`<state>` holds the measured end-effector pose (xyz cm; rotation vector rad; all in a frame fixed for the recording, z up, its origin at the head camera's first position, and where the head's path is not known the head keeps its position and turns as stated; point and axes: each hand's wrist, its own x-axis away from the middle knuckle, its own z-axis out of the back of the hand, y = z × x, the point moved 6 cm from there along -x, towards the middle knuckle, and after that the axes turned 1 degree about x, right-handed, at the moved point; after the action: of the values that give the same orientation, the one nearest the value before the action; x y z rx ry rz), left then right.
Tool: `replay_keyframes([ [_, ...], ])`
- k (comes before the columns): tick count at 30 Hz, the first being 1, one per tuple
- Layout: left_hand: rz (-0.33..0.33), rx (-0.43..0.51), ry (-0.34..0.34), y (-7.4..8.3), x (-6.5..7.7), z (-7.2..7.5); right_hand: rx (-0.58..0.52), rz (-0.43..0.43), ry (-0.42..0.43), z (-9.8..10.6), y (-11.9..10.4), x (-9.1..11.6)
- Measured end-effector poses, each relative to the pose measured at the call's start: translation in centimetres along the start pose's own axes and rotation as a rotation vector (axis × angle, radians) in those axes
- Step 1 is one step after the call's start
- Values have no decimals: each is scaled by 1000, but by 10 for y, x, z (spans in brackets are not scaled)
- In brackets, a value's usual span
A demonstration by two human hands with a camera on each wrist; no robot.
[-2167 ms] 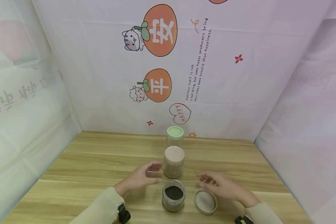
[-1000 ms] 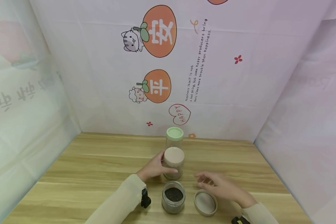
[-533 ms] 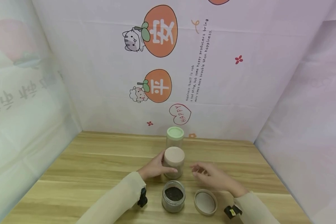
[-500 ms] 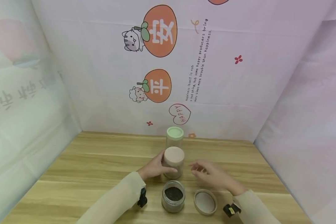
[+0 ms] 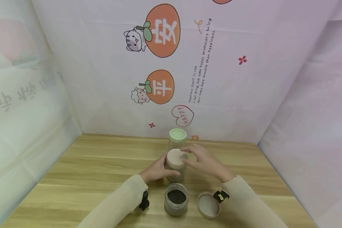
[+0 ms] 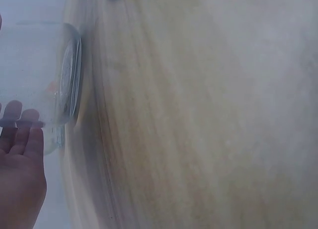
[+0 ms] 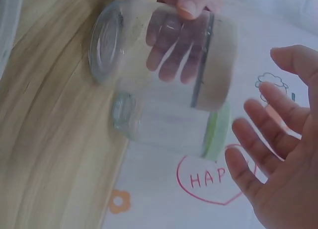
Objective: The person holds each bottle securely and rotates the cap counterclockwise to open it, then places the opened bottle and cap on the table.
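A clear glass jar point(image 7: 144, 45) with a beige-pink lid point(image 5: 175, 157) stands upright on the table. My left hand point(image 5: 157, 171) grips it from the left, thumb across the near side and fingers curled round the back, seen through the glass in the right wrist view. Over the lid's right edge reaches my right hand point(image 5: 202, 161), fingers spread and loosely bent; in the right wrist view a gap shows between its fingertips and the lid point(image 7: 216, 65). Nearer me is an uncovered jar point(image 5: 175, 207) holding dark granules, its loose lid point(image 5: 208, 205) lying inside-up to its right.
Behind the gripped jar stands another clear jar with a green lid point(image 5: 178, 135), close to the printed back cloth point(image 5: 117, 79). Cloth walls also enclose the wooden table point(image 5: 102, 158) on the left and right.
My left hand has moved right and taken hold of the beige-lidded jar. My right hand has moved from beside the loose lid up and left to the jar's lid.
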<state>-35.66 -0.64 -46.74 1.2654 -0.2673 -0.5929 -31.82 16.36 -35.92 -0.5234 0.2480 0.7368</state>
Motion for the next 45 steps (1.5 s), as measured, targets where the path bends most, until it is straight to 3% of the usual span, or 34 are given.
replay_keyframes([
  [6,-3,5,-7,1,0,2,90,-20,8,-16,2,-13],
  [15,-3,35,-34,0,0,3,287,-215,-57,-28,0,-22],
  [19,-8,54,-43,-2,-2,3,322,-237,-62,-29,-5,-24],
  [36,-31,49,-44,-2,-2,3,200,-148,-11,-32,-4,-25],
  [41,-32,23,-28,1,0,3,170,-117,-23,-33,-1,-26],
  [45,-16,3,-26,0,0,4,123,-80,-83,-35,8,-28],
])
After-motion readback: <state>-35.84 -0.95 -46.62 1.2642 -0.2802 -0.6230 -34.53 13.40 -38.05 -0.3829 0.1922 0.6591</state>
